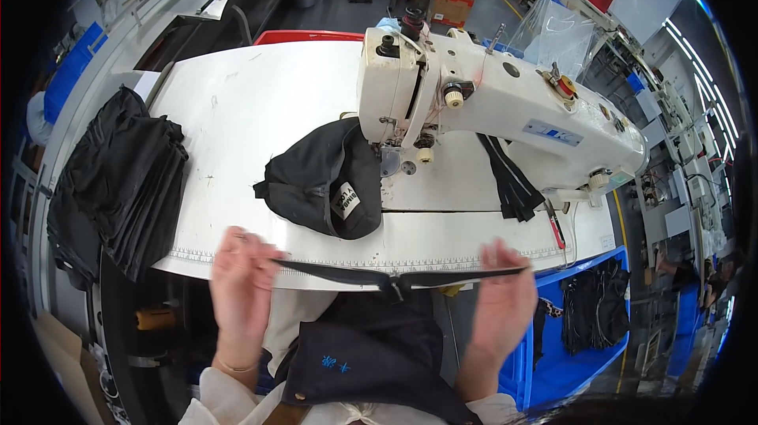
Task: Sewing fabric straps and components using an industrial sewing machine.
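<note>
While the left hand (243, 271) and right hand (505, 295), held apart, pinch opposite ends of a black zipper (332, 272) at the white tabletop's (237, 69) front edge (blur hides the exact grip from me), a sewing machine (474, 85) partly covers a black pouch (312, 176); a blue bin (572, 375) holds dark pieces (596, 306).

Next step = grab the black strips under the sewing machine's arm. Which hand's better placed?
Right hand, probably: it is nearer the black strips, on the same side. The left hand is farther away, closer to the black pouch. Both hold the zipper, so either must let go first.
</note>
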`<state>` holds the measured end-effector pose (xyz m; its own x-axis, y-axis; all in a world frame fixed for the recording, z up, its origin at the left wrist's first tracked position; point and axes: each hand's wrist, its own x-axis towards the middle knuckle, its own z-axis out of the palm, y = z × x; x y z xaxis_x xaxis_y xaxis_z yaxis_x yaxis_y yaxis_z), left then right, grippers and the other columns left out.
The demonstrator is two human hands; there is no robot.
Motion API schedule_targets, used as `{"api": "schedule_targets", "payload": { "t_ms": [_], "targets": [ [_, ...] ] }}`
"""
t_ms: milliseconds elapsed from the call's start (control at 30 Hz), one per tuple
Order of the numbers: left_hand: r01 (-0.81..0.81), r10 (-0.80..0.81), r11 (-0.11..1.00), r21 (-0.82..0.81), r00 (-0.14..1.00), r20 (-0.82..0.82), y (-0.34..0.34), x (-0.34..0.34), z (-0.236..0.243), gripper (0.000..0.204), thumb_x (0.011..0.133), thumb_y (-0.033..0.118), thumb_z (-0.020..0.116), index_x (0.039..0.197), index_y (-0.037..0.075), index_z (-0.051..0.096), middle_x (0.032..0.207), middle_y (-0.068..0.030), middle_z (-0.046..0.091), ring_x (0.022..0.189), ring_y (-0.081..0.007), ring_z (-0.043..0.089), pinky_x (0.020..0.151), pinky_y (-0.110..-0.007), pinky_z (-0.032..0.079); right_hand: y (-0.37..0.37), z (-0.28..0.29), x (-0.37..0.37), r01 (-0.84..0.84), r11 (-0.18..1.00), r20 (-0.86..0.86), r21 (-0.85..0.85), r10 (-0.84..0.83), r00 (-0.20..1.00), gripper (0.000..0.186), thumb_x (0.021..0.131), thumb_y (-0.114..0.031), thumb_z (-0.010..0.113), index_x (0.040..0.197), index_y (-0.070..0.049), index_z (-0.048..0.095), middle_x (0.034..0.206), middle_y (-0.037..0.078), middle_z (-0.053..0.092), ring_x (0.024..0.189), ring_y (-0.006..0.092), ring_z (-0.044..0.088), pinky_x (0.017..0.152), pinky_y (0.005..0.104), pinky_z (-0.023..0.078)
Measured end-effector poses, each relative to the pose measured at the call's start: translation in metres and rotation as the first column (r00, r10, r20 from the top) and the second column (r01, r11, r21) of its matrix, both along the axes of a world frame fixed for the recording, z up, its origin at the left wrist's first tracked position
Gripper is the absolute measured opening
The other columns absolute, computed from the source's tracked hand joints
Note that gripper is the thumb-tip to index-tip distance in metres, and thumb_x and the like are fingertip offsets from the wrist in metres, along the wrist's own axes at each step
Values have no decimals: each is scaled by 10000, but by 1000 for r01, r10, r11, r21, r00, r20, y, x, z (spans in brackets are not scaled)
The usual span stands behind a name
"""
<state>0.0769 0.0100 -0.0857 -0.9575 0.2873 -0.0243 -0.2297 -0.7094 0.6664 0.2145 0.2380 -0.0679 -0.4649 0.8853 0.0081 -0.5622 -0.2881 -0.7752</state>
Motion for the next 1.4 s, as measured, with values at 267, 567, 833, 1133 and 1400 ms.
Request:
{"api": "schedule_targets", "payload": {
  "t_ms": [267,567,833,1133,1400],
  "targets": [
    [-17,21,994,106,999,-39,-81,-17,0,146,879,43,561,1003,0,499,852,-75,542,787,-147,572,769,-310,528,48,-1,70,-171,972,-62,159,182,981,234,979,-208,430,912,0,514,654,-12,372,547,68,360,470,219,311],
    [337,-720,670,-661,512,-469,40,13,31,76,837,-6,609,901,-1,567,1001,-107,560,943,-205,533,837,-299,422,-35,-16,-6,-742,284,565,607,503,654,225,800,-76,687,1015,-32,641,1029,108,609,921,241,606,775,283,482],
    [468,-768,635,-614,469,-437,75,-24,13,344,835,63,554,1148,-79,548,1024,-214,580,908,-293,574,883,-347,444,9,-4,-14,-900,432,587,57,715,380,89,893,13,549,914,92,585,833,102,658,698,126,646,624,212,509],
    [-832,-881,136,-537,147,-450,91,-57,14,443,646,-1,563,1061,-147,517,893,-177,528,814,-272,519,714,-341,461,46,-47,-84,-599,-10,581,801,252,774,403,780,74,562,1180,26,556,898,169,621,831,268,624,719,336,501],
    [-704,-792,243,-667,253,-556,115,-102,0,194,614,66,611,793,-8,612,704,-89,541,655,-243,566,576,-341,454,66,-85,-146,-337,-527,321,780,-124,939,285,632,-103,621,904,-26,659,862,90,591,835,212,552,779,384,473]
  ]
}}
